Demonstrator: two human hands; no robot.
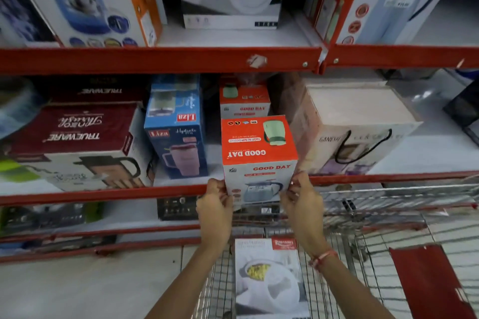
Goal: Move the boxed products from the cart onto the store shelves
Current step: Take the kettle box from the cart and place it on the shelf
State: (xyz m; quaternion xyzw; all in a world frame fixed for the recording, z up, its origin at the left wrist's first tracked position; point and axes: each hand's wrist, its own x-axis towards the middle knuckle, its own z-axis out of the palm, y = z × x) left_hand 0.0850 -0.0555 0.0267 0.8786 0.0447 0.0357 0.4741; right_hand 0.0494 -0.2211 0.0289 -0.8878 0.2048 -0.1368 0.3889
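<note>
An orange and white Good Day jug box (259, 155) sits at the front edge of the middle shelf (103, 195), between a blue Liza box (178, 134) and a pale Ganesh box (355, 124). My left hand (215, 204) grips its lower left corner and my right hand (300, 197) grips its lower right corner. A second Good Day box (245, 101) stands right behind it. Below, the wire cart (363, 248) holds a white boxed product (269, 277) lying flat.
A maroon Trueware box (77, 142) fills the left of the middle shelf. The upper shelf (160, 59) carries tall kettle and flask boxes. A red flat item (427, 282) lies in the cart's right side. Dark appliances sit on the lower shelf.
</note>
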